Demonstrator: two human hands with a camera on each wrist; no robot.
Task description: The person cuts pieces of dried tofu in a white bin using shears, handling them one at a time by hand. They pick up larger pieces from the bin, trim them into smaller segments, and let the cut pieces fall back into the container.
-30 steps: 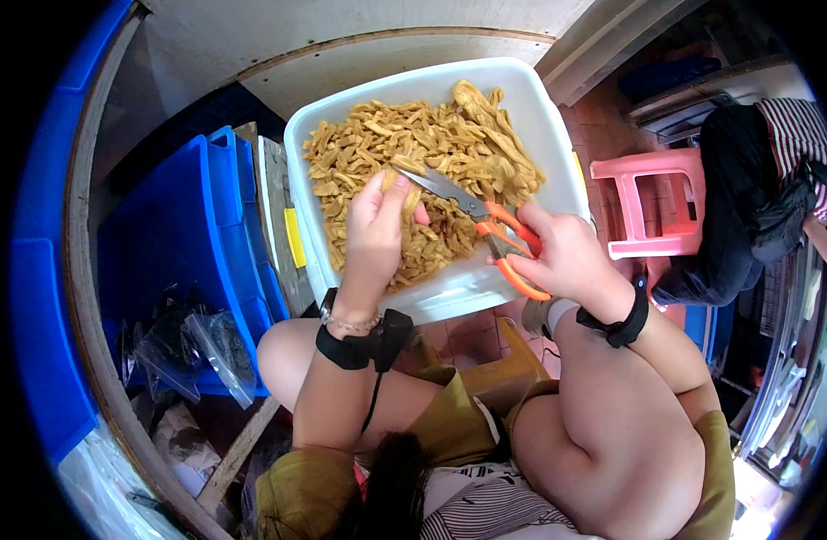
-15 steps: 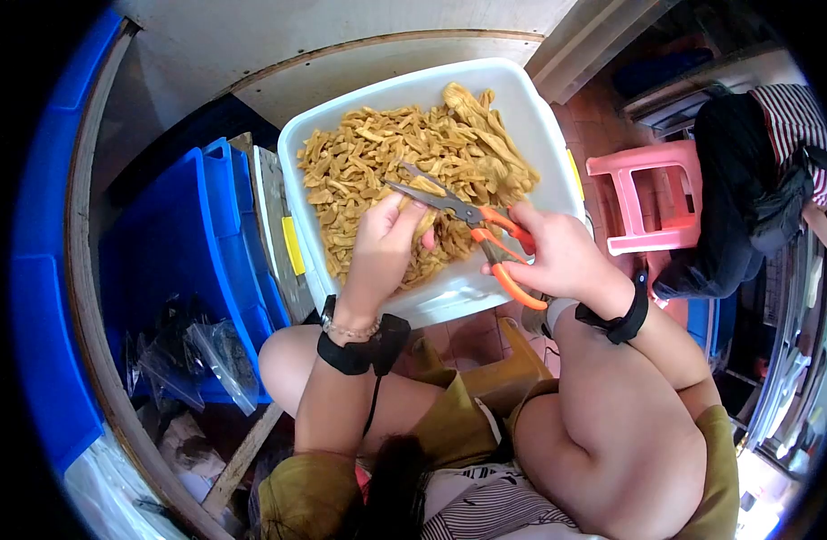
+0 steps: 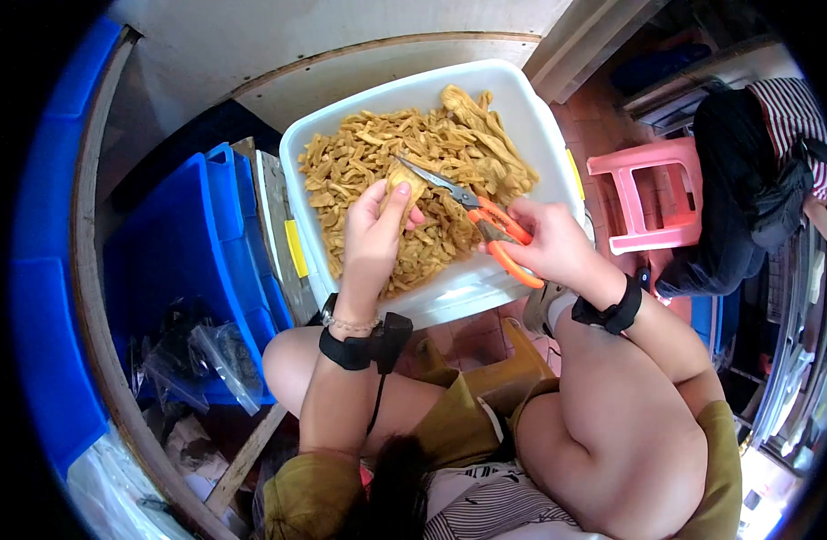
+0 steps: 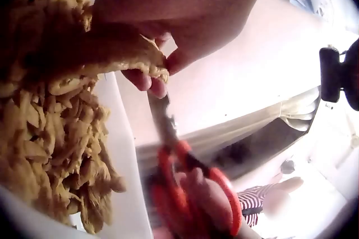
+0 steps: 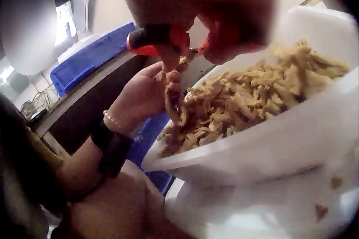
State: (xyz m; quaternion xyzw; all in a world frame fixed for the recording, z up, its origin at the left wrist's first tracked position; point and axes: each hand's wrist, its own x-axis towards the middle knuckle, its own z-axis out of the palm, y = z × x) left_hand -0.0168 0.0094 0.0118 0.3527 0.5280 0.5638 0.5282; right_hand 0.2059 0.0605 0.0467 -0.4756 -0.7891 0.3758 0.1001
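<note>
In the head view my left hand (image 3: pixel 370 236) pinches a folded, yellow-brown, pliable food piece (image 3: pixel 403 180) between thumb and fingers. My right hand (image 3: pixel 562 243) grips the orange handles of a pair of scissors (image 3: pixel 442 184). Their blades lie together, tips beside the upper end of the held piece. Both hands are over a white tub (image 3: pixel 519 97) holding a heap of similar cut strips (image 3: pixel 364 144). A larger, uncut-looking bunch (image 3: pixel 472 108) lies at its far right. The left wrist view shows the held piece (image 4: pixel 137 65) hanging from the fingertips, close to the blade.
Blue plastic crates (image 3: pixel 166 243) with clear bags (image 3: pixel 224 355) stand to the left. A pink stool (image 3: pixel 625 193) is at the right, beside another person in a striped top (image 3: pixel 791 117). A board wall (image 3: pixel 341 22) rises behind the tub.
The scissor blades stood apart around the piece half a second ago; now they are together. The orange handles have come closer to each other, and more of the held piece shows above my left thumb.
</note>
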